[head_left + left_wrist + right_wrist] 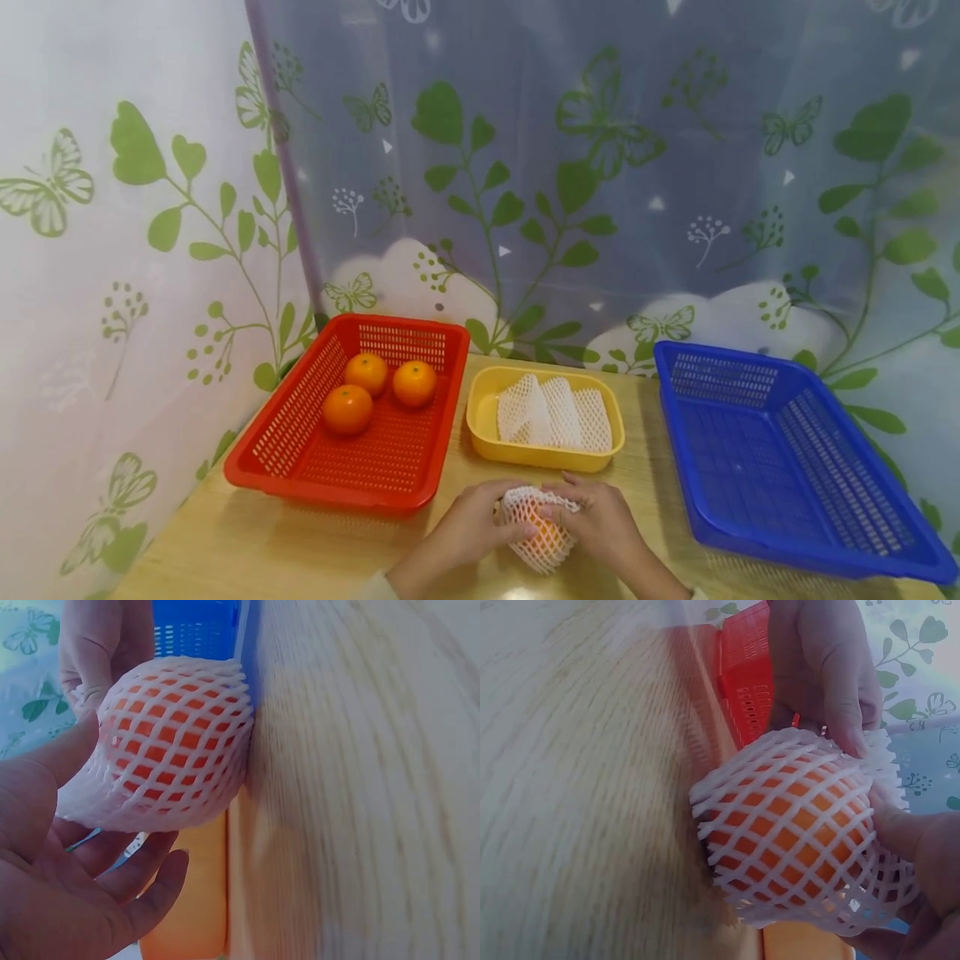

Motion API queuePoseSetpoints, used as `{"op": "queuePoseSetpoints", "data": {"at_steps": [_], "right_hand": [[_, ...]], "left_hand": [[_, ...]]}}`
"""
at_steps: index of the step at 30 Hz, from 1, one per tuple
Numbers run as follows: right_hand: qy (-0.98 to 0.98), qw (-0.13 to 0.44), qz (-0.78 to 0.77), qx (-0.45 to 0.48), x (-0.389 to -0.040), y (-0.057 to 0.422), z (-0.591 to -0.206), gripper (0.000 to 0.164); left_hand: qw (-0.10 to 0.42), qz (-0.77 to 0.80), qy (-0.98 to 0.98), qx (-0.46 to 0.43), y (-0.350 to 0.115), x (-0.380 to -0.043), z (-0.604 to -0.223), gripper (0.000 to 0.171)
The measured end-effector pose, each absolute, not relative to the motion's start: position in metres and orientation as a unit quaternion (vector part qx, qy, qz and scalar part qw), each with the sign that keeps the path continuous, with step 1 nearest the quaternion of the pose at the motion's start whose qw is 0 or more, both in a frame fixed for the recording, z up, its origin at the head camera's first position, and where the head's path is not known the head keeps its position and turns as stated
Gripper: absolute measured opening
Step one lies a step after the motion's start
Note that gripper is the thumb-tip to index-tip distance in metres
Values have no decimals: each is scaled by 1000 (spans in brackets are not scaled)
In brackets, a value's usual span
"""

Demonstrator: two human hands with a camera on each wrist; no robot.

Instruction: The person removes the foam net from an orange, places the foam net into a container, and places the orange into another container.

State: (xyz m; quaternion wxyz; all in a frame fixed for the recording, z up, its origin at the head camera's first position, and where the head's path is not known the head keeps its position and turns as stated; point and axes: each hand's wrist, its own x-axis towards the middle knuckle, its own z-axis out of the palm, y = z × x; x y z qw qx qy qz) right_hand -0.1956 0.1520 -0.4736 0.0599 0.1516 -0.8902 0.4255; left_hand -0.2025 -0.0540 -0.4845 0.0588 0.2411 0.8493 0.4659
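Note:
An orange (543,537) sits inside a white foam net sleeve (176,735) just above or on the wooden table, between the two hands. My left hand (480,525) pinches the sleeve from the left, its thumb on the near side and its fingers behind. From the right, my right hand (600,517) pinches the sleeve's gathered upper edge. In the right wrist view, the mesh stretches round the orange (802,825), and loose netting extends past it toward the hands. Some fingertips of both hands are hidden behind the sleeve.
Three oranges (348,409) lie in a red basket (375,492) at the left. Behind the hands stands a yellow tray (540,454) with several white foam nets (555,412). A blue basket (750,467) is at the right. Patterned curtains (525,167) hang behind the table (300,550).

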Motion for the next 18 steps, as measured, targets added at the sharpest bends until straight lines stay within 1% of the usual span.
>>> {"op": "queuePoseSetpoints", "data": {"at_steps": [4,8,10,14,18], "right_hand": [[-889,61,430,148,-195,155,-477,30],[-886,40,439,146,-195,161,-480,33],[-884,20,446,142,-196,164,-481,39],[-878,-23,458,141,-196,166,-481,55],[-866,-66,466,169,-196,169,-483,67]], "left_hand": [[45,464,853,236,-51,-201,-485,43],[36,468,852,232,-50,-198,-485,40],[35,466,854,229,-49,-197,-484,39],[33,464,857,224,-50,-197,-482,38],[25,462,860,214,-52,-196,-482,32]]}}
